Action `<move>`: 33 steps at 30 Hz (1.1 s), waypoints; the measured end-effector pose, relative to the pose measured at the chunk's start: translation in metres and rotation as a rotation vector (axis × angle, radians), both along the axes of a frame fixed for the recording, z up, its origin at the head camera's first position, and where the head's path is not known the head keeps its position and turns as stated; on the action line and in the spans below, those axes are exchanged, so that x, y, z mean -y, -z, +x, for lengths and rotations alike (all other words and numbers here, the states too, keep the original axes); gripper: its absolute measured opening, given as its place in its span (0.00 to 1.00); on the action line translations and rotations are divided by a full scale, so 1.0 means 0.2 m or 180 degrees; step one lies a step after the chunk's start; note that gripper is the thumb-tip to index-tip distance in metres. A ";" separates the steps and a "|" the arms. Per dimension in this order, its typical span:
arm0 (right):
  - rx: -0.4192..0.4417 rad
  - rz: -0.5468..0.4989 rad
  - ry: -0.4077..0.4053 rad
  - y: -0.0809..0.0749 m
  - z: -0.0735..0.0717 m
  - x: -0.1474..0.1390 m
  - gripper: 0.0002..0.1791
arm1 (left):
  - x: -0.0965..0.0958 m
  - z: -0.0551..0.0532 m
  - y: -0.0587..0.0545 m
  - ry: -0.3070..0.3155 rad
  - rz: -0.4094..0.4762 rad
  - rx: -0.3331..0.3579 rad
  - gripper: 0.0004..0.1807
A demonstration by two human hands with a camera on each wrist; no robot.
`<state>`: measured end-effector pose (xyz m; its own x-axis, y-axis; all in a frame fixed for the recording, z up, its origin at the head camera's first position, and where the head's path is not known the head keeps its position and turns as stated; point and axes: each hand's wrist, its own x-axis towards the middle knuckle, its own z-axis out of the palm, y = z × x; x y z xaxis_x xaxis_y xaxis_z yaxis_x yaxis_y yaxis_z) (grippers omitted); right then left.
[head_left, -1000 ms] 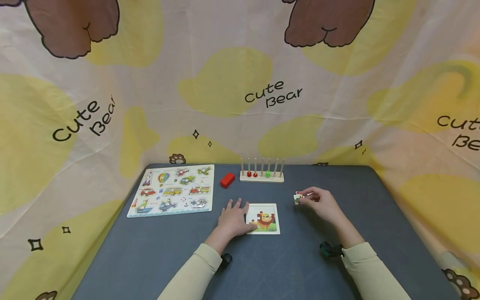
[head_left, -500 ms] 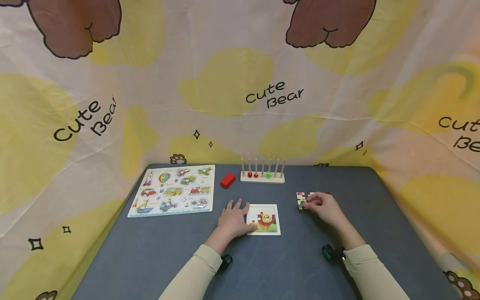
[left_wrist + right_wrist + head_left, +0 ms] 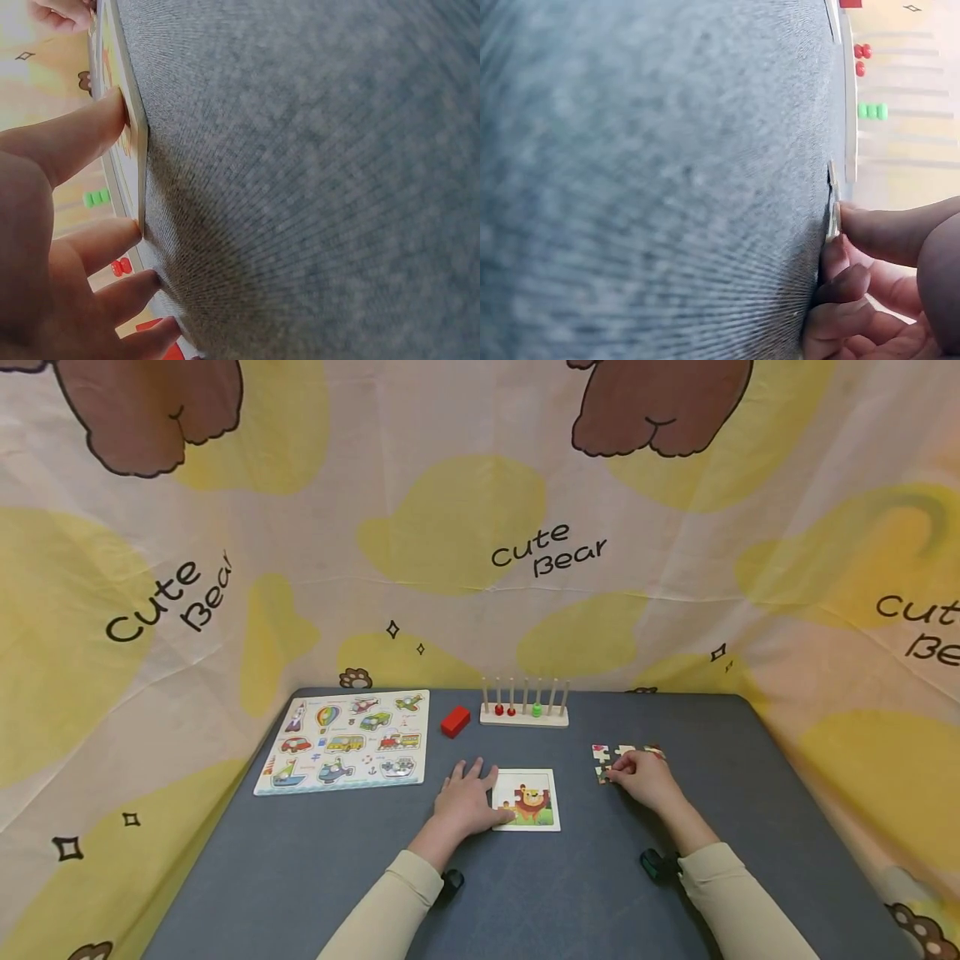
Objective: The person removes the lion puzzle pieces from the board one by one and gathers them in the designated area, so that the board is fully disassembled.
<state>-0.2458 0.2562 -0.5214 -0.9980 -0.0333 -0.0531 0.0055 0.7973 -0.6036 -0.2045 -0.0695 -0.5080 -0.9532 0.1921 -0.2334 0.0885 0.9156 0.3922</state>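
Note:
My left hand (image 3: pixel 467 800) rests with fingers spread at the left side of a small white-framed lion puzzle (image 3: pixel 546 797). Its thumb (image 3: pixel 101 124) presses on the puzzle's face, and its index fingertip touches the frame's corner. On the right, my right hand (image 3: pixel 648 778) pinches a small jigsaw piece (image 3: pixel 835 214) between thumb and index finger, low at the table. Loose jigsaw pieces (image 3: pixel 601 752) lie by that hand, and it partly hides some of them. The lion picture is partly filled; its upper left part shows white.
A vehicle peg puzzle board (image 3: pixel 345 743) lies at the back left. Beside it are a red block (image 3: pixel 455 722) and a wooden peg rack (image 3: pixel 524 717) with red and green beads. A printed curtain (image 3: pixel 450 568) hangs behind the grey table (image 3: pixel 300 868).
My right hand has lowered pieces it was holding toward the table and shifted slightly; several pieces now show spread around its fingers. The left hand stays on the lion puzzle.

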 end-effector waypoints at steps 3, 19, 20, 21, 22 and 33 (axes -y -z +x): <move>0.0089 0.0039 -0.0004 0.00 0.00 0.00 0.12 | 0.00 0.00 0.00 0.0009 0.0019 -0.0011 0.48; -0.0114 -0.0513 -0.0257 -0.18 0.02 0.04 0.13 | -0.01 0.00 0.01 0.0003 0.0036 -0.0017 0.48; -0.0124 -0.0532 -0.0243 -0.19 0.03 0.06 0.12 | -0.01 0.00 0.01 0.0005 0.0036 -0.0015 0.48; -0.0139 -0.0554 -0.0238 -0.21 0.03 0.07 0.13 | -0.01 0.00 0.01 0.0012 0.0031 -0.0017 0.48; -0.0155 -0.0572 -0.0237 -0.22 0.04 0.08 0.13 | -0.01 0.00 0.01 0.0017 0.0031 -0.0018 0.48; -0.0304 -0.0837 -0.0184 -0.29 0.05 0.25 0.19 | 0.00 0.01 0.01 0.0010 0.0058 -0.0057 0.48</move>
